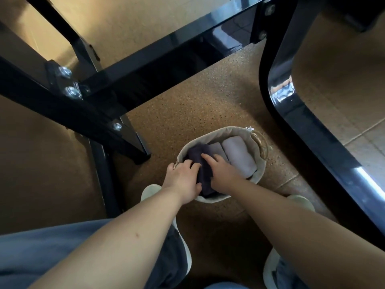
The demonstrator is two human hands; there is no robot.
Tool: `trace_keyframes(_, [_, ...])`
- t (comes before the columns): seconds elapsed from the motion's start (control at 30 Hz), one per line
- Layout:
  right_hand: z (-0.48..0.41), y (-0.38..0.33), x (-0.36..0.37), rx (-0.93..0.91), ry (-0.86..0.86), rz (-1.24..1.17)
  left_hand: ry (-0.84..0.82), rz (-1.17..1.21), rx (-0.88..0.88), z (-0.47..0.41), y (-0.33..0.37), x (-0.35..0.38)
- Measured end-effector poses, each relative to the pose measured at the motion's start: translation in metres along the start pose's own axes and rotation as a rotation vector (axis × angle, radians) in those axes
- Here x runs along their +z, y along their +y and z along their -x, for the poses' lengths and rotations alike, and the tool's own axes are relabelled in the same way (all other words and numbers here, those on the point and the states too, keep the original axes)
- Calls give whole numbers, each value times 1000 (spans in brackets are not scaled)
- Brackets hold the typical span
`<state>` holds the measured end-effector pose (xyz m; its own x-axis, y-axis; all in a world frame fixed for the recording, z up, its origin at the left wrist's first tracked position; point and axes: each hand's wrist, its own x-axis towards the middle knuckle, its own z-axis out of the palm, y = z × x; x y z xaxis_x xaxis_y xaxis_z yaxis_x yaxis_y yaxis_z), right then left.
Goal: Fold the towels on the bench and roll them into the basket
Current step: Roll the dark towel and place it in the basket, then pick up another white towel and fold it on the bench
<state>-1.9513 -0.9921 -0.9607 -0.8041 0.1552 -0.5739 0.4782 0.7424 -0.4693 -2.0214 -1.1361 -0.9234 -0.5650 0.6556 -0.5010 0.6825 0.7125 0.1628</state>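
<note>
A round beige fabric basket (pixel 233 132) with rope handles stands on the speckled floor between my feet. Inside lie two pale lilac rolled towels (pixel 239 157), side by side at the right. A dark purple rolled towel (pixel 198 153) lies at the basket's left side. My left hand (pixel 183 178) rests over the basket's near-left rim with its fingers curled against the dark roll. My right hand (pixel 223 170) lies on top of the same roll, index finger stretched along it, the other fingers bent over its right side.
Black metal bench legs and crossbars (pixel 145 65) stand just behind and left of the basket. A curved black frame (pixel 291 113) runs down the right side. My pale shoes (pixel 150 190) flank the basket. Tiled floor (pixel 364 138) shows at the far right.
</note>
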Motion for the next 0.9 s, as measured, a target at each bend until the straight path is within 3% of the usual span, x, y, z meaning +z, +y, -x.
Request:
trace_keyframes(0.27, [3, -11, -15, 127, -12, 188, -16, 49, -9, 6, -2, -16])
trace_keyframes(0.43, [26, -13, -48, 144, 176, 173, 17, 87, -5, 8, 7, -38])
trace_keyframes(0.73, [86, -31, -115, 143, 330, 143, 225, 187, 39, 22, 37, -97])
trace_keyframes(0.9, [131, -56, -155, 27, 415, 123, 362, 253, 84, 39, 59, -151])
